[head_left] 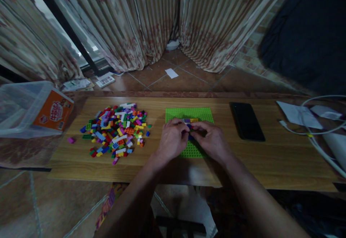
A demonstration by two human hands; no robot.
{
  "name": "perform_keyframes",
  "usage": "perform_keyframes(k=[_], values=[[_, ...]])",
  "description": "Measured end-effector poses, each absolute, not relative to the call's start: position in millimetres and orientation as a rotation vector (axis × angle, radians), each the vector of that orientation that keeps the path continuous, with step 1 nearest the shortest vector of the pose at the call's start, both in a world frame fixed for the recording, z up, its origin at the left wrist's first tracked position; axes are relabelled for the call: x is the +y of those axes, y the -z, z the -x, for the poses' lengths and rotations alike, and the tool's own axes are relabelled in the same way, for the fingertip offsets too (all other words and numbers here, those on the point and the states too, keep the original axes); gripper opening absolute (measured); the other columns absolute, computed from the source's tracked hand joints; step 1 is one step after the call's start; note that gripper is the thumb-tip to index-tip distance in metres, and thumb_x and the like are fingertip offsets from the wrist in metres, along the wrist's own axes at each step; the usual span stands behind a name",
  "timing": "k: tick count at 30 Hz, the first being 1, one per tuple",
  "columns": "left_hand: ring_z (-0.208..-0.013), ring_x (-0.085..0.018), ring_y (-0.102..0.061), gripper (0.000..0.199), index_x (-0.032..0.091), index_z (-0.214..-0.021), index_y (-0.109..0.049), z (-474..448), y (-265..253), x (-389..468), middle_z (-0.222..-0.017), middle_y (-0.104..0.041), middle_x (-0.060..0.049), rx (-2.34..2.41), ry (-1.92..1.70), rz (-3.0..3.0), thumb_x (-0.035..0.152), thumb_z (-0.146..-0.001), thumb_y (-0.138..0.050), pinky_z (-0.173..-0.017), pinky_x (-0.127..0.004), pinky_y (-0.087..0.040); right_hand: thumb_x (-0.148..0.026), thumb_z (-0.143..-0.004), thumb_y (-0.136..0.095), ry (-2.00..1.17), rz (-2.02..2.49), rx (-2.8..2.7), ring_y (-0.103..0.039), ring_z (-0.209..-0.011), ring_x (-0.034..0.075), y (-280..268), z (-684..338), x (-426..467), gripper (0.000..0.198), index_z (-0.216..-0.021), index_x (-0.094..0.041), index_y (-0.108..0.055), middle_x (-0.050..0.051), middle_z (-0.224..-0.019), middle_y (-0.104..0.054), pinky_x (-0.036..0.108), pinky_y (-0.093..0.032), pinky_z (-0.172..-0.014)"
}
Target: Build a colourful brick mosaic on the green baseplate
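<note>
A green studded baseplate (189, 114) lies on the wooden table in front of me. Over its middle, my left hand (174, 137) and my right hand (211, 139) meet with bent fingers, pinching at small toy bricks between their fingertips. Blue and reddish bits show there, but the fingers hide most of them. Just behind the fingertips, a yellow brick (194, 120) and a purple brick (186, 120) sit on the plate. To the left of my left hand spreads a heap of mixed coloured bricks (116, 129).
A black phone (247, 121) lies right of the baseplate. White cables (308, 131) and papers (297, 114) are at the right end. At the far left stands a clear plastic bin (18, 111) with an orange label. Curtains (129, 25) hang behind the wooden table (292, 166).
</note>
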State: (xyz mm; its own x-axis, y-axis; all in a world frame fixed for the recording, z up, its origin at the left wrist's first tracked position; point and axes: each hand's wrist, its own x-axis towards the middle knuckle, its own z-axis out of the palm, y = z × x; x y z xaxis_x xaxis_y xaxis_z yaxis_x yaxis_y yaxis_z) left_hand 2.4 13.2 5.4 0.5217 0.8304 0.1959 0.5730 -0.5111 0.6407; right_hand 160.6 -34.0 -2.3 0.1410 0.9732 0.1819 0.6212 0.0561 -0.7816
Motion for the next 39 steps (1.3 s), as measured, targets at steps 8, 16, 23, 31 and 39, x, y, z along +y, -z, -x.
perform_keyframes(k=[8, 16, 23, 31, 39], values=[[-0.097, -0.02, -0.062, 0.017, 0.021, -0.088, -0.072, -1.3, -6.9, 14.1, -0.105, -0.065, -0.006, 1.143, -0.659, -2.257, 0.012, -0.083, -0.058, -0.093, -0.037, -0.051, -0.027, -0.085, -0.062, -0.351, 1.743, -1.854, -0.06, -0.092, 0.025, -3.9, -171.9, -38.2, 0.016, -0.095, -0.021, -0.073, 0.008, -0.094, -0.064, 0.042, -0.049, -0.085], [-0.097, -0.02, -0.062, 0.017, 0.02, -0.089, -0.071, -0.4, -6.1, 14.2, -0.103, -0.064, -0.007, 1.121, -0.657, -2.281, 0.012, -0.084, -0.057, -0.093, -0.037, -0.051, -0.024, -0.089, -0.06, -0.326, 1.714, -1.936, -0.059, -0.096, 0.025, -2.7, -171.0, -38.0, 0.014, -0.093, -0.021, -0.072, 0.009, -0.099, -0.061, 0.042, -0.049, -0.086], [-0.098, -0.02, -0.063, 0.019, 0.02, -0.094, -0.07, 1.7, -5.0, 16.3, -0.106, -0.064, -0.006, 1.098, -0.654, -2.276, 0.012, -0.083, -0.057, -0.094, -0.037, -0.051, -0.024, -0.09, -0.06, -0.363, 1.707, -1.948, -0.057, -0.103, 0.027, -3.9, -170.2, -36.7, 0.01, -0.09, -0.019, -0.069, 0.01, -0.106, -0.061, 0.044, -0.049, -0.09], [-0.098, -0.02, -0.063, 0.026, 0.017, -0.097, -0.069, 4.6, -5.0, 19.0, -0.102, -0.066, -0.007, 1.144, -0.688, -2.268, 0.004, -0.081, -0.052, -0.093, -0.035, -0.052, -0.019, -0.085, -0.066, -0.433, 1.664, -1.944, -0.055, -0.108, 0.026, -8.0, -171.0, -38.9, 0.008, -0.093, -0.02, -0.066, 0.01, -0.113, -0.062, 0.043, -0.046, -0.093], [-0.097, -0.021, -0.064, 0.023, 0.015, -0.098, -0.07, 8.8, -9.3, 24.7, -0.101, -0.066, -0.009, 1.276, -0.687, -2.236, 0.007, -0.083, -0.055, -0.094, -0.036, -0.052, -0.018, -0.083, -0.067, -0.447, 1.652, -1.962, -0.059, -0.091, 0.024, -10.6, -171.1, -39.2, 0.008, -0.09, -0.021, -0.065, 0.004, -0.09, -0.068, 0.039, -0.046, -0.083]])
